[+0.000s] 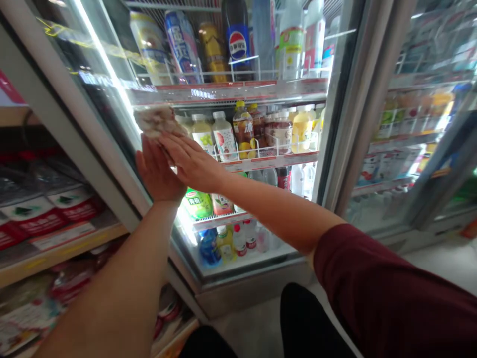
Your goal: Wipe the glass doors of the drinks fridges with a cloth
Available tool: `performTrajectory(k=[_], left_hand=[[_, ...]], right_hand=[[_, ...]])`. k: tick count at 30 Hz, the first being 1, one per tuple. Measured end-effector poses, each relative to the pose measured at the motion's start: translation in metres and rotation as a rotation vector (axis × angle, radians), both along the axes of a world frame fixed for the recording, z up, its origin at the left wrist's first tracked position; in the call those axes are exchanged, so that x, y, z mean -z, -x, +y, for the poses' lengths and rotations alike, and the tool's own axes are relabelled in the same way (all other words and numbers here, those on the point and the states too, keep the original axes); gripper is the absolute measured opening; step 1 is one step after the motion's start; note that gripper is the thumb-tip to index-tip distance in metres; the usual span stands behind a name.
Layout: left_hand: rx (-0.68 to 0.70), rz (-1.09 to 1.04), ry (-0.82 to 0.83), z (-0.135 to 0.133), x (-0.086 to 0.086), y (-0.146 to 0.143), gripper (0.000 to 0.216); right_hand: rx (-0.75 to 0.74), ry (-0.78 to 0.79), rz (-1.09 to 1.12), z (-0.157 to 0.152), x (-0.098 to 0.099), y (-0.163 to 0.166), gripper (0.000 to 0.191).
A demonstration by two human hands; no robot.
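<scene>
Glass fridge door (112, 89): hands w/ cloth (155, 121); bottles (223, 139) behind.

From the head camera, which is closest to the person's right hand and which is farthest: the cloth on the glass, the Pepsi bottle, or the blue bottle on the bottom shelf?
Measured from the right hand:
1. The cloth, just above the fingertips, pressed on the glass door.
2. The blue bottle, lower down on the bottom shelf.
3. The Pepsi bottle, up on the top shelf; it ranks only slightly behind the blue bottle.

Drink bottles (244, 132) on cooler shelves, Pepsi bottle (237, 37), packaged goods (33, 214) on wooden shelf (59, 251)
</scene>
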State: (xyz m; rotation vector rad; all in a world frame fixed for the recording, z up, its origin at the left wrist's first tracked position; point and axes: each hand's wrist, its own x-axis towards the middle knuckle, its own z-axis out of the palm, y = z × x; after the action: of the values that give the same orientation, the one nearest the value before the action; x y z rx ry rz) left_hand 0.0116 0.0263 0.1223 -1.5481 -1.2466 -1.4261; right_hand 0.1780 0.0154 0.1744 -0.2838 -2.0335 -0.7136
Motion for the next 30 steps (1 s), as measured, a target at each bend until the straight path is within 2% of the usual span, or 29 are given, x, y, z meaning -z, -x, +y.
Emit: performTrajectory(k=[2,5,8,12,15,19,23,26,30], left_hand=[[-0.014,-0.006,-0.016,-0.001,0.001,0.001,0.07],[-0.044,0.034,0.016,-0.004,0.002,0.003,0.069],[-0.085,0.091,0.04,-0.008,0.001,0.001,0.067],[-0.105,0.08,0.007,-0.007,-0.002,-0.001,0.072],[-0.099,0.085,-0.017,-0.005,0.001,0.002,0.07],[-0.077,0.129,0.036,-0.011,0.026,0.01,0.077],[-0.065,0.207,0.153,-0.034,0.05,0.012,0.09],[-0.055,0.339,0.11,-0.047,0.046,0.008,0.083],[-0.026,0.339,-0.028,-0.048,0.02,-0.003,0.056]], right_hand=[[0.014,0.009,-0.059,0.001,0.003,-0.001,0.038],[0.015,-0.014,-0.186,0.008,0.003,-0.015,0.041],[0.025,-0.037,-0.257,0.026,-0.006,-0.057,0.042],[0.106,-0.015,0.066,0.062,-0.022,-0.14,0.053],[0.141,0.006,0.157,0.08,-0.023,-0.181,0.054],[0.157,0.022,0.174,0.083,-0.014,-0.188,0.055],[0.151,0.04,0.189,0.081,-0.01,-0.182,0.054],[0.128,0.047,0.204,0.082,-0.01,-0.182,0.054],[0.104,0.065,0.208,0.083,-0.01,-0.183,0.054]])
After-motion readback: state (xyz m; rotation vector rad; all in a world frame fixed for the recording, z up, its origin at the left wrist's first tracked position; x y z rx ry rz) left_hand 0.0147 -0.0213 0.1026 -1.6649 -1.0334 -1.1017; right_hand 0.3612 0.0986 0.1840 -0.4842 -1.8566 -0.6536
